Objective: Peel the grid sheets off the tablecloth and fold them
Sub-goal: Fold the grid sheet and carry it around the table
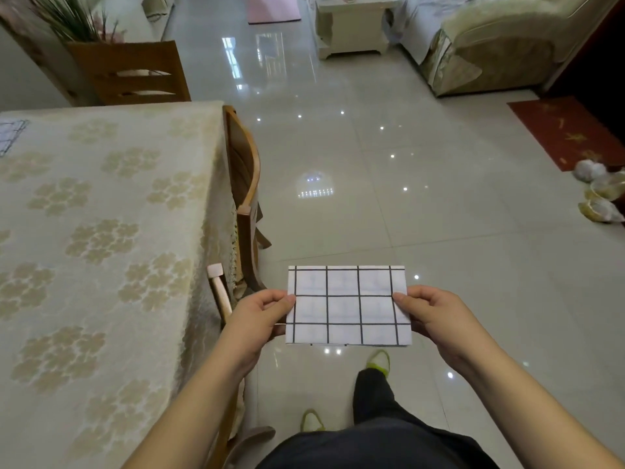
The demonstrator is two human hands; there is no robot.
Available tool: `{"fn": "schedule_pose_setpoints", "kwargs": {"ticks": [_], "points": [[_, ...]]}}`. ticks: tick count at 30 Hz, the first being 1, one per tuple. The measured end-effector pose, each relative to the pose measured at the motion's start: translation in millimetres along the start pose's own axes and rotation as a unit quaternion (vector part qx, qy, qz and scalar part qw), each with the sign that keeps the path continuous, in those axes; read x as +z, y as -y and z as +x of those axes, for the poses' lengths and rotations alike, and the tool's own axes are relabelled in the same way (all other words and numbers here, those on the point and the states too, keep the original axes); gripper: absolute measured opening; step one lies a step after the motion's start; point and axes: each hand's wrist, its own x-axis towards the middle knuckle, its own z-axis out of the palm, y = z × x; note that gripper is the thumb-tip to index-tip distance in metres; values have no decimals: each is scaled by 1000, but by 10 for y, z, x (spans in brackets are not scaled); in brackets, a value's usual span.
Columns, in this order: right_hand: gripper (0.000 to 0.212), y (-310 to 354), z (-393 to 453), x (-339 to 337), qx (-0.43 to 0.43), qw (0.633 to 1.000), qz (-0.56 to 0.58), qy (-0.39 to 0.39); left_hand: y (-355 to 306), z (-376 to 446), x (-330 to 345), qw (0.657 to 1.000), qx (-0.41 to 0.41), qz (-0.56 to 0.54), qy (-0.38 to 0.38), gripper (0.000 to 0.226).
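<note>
A white grid sheet (348,306) with black lines is held flat in the air over the floor, to the right of the table. It looks folded, with a second layer showing at its bottom edge. My left hand (260,314) pinches its left edge and my right hand (436,314) pinches its right edge, thumbs on top. Another grid sheet (10,135) lies on the beige flowered tablecloth (101,231) at the far left edge of the view.
A wooden chair (245,198) is pushed in at the table's right side, and another chair (135,74) stands at its far end. Glossy tiled floor lies ahead. A red mat (568,130) and bags (598,191) are at the right, a sofa (490,45) beyond.
</note>
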Motion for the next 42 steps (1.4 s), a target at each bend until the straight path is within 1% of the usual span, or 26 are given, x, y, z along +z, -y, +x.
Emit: {"fn": "schedule_pose_setpoints", "kwargs": {"ticks": [3, 10, 13, 16, 17, 21, 25, 28, 31, 33, 38, 42], "points": [[19, 113, 414, -159, 2, 1000, 0, 12, -194, 310, 162, 999, -11, 28, -14, 23], [17, 655, 1429, -643, 6, 999, 10, 41, -787, 1069, 672, 999, 16, 32, -36, 17], [22, 924, 1804, -801, 7, 998, -4, 64, -1031, 1340, 824, 998, 27, 27, -55, 15], [31, 1160, 2121, -840, 17, 996, -17, 92, -1221, 1537, 889, 997, 24, 12, -66, 15], [29, 1227, 2219, -825, 20, 995, -19, 99, -1261, 1605, 889, 997, 22, 5, -70, 15], [15, 1468, 2619, -679, 18, 993, -28, 113, -1383, 1923, 799, 995, 9, -16, -94, 16], [19, 1755, 3091, -395, 26, 990, -41, 134, -1522, 2329, 593, 992, 1, -37, -119, 16], [18, 1998, 3481, -135, 14, 989, -52, 136, -1680, 2695, 383, 990, -2, -54, -132, 17], [11, 2276, 3841, 149, 5, 989, -62, 137, -1864, 3084, 133, 987, -8, -67, -146, 19], [13, 2463, 4071, 313, -1, 987, -75, 140, -2006, 3310, -21, 985, -8, -71, -154, 21], [14, 2882, 4538, 558, -25, 987, -76, 137, -2471, 3781, -293, 989, 10, -60, -134, 23], [11, 3164, 4917, 676, -17, 988, -62, 144, -2827, 4161, -458, 990, 19, -63, -124, 22]]}}
